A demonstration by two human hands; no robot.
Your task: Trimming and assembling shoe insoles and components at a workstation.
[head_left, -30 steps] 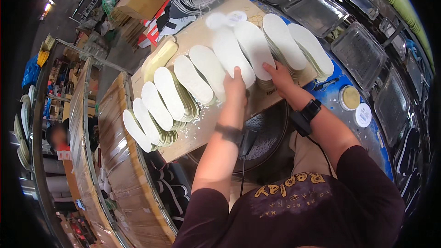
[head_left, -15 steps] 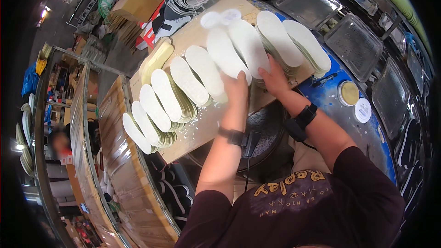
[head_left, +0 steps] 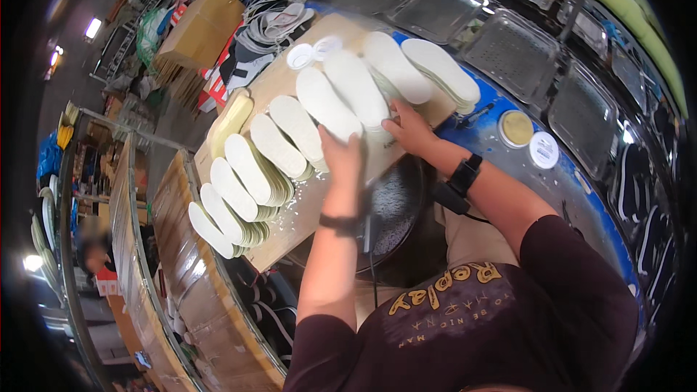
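Note:
White shoe insoles stand in stacks in a slanting row across a pale board. My left hand [head_left: 341, 160] grips the near end of a large white insole [head_left: 327, 105], its thumb on the near edge and its fingers along the left side. To its right lies another large insole [head_left: 356, 87], somewhat blurred. My right hand [head_left: 412, 132] closes on that one's near right edge, thumb toward me. How many layers each hand holds is hidden. Two more stacks, one a right-hand insole stack [head_left: 439, 72], lie beyond my right hand. Smaller insole stacks [head_left: 247, 167] run down to the left.
The board [head_left: 298, 229] carries white crumbs, a yellowish insole stack [head_left: 231, 123] and two round white lids [head_left: 300, 56]. On the blue surface at right are an open tin [head_left: 514, 128] and a white lid [head_left: 543, 150]. A dark round tub [head_left: 396, 210] sits below the board. Clear trays [head_left: 508, 51] line the back.
The whole view has shifted, so the board and insoles appear further left and lower. Both hands remain at the near ends of the same two insoles.

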